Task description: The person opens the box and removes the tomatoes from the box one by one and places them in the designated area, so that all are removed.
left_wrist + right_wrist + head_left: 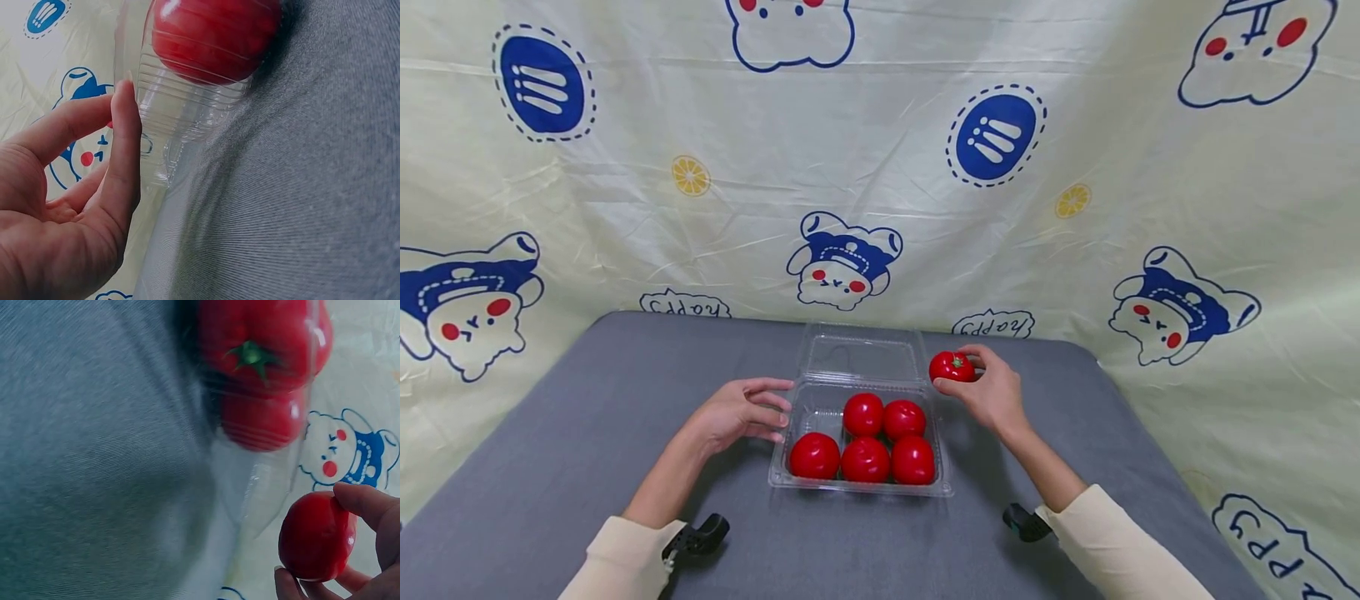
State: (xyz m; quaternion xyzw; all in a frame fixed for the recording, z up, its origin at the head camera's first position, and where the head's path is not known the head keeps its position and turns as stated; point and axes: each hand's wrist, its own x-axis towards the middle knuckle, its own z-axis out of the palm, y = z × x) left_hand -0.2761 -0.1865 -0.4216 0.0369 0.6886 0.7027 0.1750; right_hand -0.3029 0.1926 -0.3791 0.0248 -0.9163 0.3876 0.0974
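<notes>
My right hand holds a red tomato between thumb and fingers, beside the container's back right corner. A green calyx shows on this tomato's top in the head view. Several more red tomatoes sit in the clear plastic container, two at the back and three along the front. Its hinged lid lies folded back behind it. My left hand is at the container's left side, fingers loosely bent and fingertips right at the rim. In the left wrist view, a fingertip overlaps the clear wall.
The container stands on a grey cloth-covered table. Behind the table hangs a pale curtain printed with cartoon bears. The back left compartment of the container shows bare ridged plastic.
</notes>
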